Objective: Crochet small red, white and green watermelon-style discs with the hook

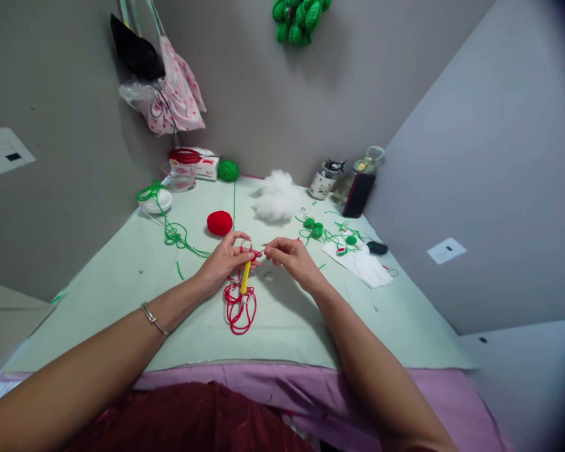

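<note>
My left hand [228, 260] is closed around a yellow-handled crochet hook [245, 276] and some red yarn. The handle slants down below my thumb; the hook's tip cannot be made out. My right hand [286, 256] is just to the right, its thumb and fingertips pinched on a short taut stretch of red yarn [260, 253] that runs to the left hand. A thin dark point shows beside the right fingertips, too small to name. Loose loops of red yarn [240, 320] lie on the table below the left hand. Behind it sits a red yarn ball [220, 223].
White stuffing [277, 198] lies at the back, near a green yarn ball [228, 170]. Tangled green yarn [174, 233] spreads at left. Small green pieces [316, 230], white paper [358, 263], a pen jar [324, 181], a phone [359, 196] and a bottle [365, 164] occupy the right.
</note>
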The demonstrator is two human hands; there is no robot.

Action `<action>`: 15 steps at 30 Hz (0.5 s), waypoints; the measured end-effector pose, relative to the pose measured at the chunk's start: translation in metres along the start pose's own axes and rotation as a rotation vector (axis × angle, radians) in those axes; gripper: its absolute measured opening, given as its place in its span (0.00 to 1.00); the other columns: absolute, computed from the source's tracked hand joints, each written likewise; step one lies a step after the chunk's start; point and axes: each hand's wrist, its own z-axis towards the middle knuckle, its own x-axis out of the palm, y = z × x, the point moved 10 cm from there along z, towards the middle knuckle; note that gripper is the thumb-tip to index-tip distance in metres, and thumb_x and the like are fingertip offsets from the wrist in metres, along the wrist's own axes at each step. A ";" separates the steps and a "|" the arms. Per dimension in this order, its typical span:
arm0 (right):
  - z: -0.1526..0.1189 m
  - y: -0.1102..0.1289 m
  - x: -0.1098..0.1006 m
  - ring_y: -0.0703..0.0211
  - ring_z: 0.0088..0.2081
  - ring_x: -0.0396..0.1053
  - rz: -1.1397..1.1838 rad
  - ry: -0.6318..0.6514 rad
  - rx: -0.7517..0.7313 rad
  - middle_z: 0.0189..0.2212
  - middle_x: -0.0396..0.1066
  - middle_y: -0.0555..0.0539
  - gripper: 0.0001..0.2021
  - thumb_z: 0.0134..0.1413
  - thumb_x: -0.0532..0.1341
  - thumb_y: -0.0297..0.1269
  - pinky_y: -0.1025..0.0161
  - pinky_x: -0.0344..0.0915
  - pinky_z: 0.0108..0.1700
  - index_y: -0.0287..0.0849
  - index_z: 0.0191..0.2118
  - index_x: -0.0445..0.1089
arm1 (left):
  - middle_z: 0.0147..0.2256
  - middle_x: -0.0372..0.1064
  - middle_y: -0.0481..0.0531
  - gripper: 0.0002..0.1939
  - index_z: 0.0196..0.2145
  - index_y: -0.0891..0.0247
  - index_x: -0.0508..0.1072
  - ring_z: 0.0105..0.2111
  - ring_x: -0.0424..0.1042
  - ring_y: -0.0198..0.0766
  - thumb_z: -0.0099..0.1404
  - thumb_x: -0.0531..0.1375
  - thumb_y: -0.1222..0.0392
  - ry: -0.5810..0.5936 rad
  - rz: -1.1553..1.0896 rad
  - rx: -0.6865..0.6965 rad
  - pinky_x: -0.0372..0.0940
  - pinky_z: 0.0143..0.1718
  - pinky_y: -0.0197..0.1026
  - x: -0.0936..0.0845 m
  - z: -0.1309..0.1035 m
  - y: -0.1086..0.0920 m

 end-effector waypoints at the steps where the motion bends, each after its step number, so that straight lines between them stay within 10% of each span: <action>1: 0.000 -0.001 -0.001 0.64 0.25 0.63 0.013 -0.019 0.009 0.24 0.73 0.52 0.10 0.53 0.64 0.44 0.64 0.62 0.32 0.42 0.30 0.74 | 0.31 0.80 0.45 0.31 0.52 0.57 0.67 0.32 0.83 0.42 0.55 0.76 0.60 0.011 0.007 -0.002 0.75 0.38 0.42 0.002 -0.001 0.000; 8: 0.002 -0.005 -0.005 0.64 0.23 0.61 -0.010 -0.118 0.001 0.22 0.71 0.51 0.12 0.55 0.64 0.46 0.64 0.61 0.29 0.41 0.29 0.74 | 0.30 0.80 0.50 0.13 0.31 0.64 0.80 0.35 0.82 0.44 0.52 0.76 0.56 0.018 0.063 -0.014 0.74 0.47 0.46 0.003 0.000 0.000; 15: -0.010 0.018 0.011 0.60 0.31 0.67 -0.228 -0.101 -0.223 0.30 0.73 0.48 0.08 0.63 0.61 0.37 0.62 0.64 0.37 0.43 0.34 0.75 | 0.34 0.83 0.56 0.14 0.33 0.65 0.84 0.40 0.81 0.46 0.53 0.75 0.53 0.020 0.057 -0.077 0.70 0.53 0.48 0.003 -0.002 0.003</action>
